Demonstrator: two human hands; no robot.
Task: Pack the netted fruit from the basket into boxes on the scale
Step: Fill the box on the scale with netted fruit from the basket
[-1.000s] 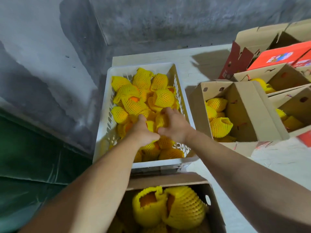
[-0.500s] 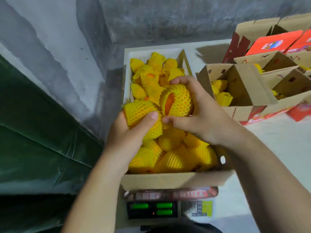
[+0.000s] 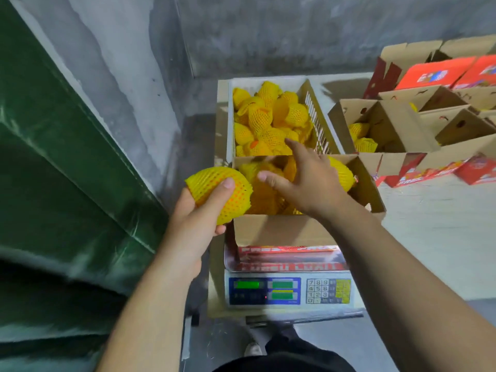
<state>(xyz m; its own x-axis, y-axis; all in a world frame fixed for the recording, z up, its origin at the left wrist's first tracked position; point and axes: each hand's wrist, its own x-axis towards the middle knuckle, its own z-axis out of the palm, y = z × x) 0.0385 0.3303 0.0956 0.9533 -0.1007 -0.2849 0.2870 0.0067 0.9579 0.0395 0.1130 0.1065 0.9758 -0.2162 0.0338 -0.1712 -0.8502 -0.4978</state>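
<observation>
Head view: left hand point(image 3: 193, 224) grips one netted fruit point(image 3: 218, 193) just left of the box point(image 3: 281, 232) on the scale point(image 3: 290, 291). Right hand point(image 3: 308, 181), fingers spread, hovers over that box; basket point(image 3: 319, 124) beyond.

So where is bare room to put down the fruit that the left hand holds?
Bare table lies right of the box on the scale, below the row of red-printed cartons. Inside that box it is crowded, and the right hand spreads over it. The white basket is piled full. The left hand has its grip on the netted fruit beside the box's left wall.
</observation>
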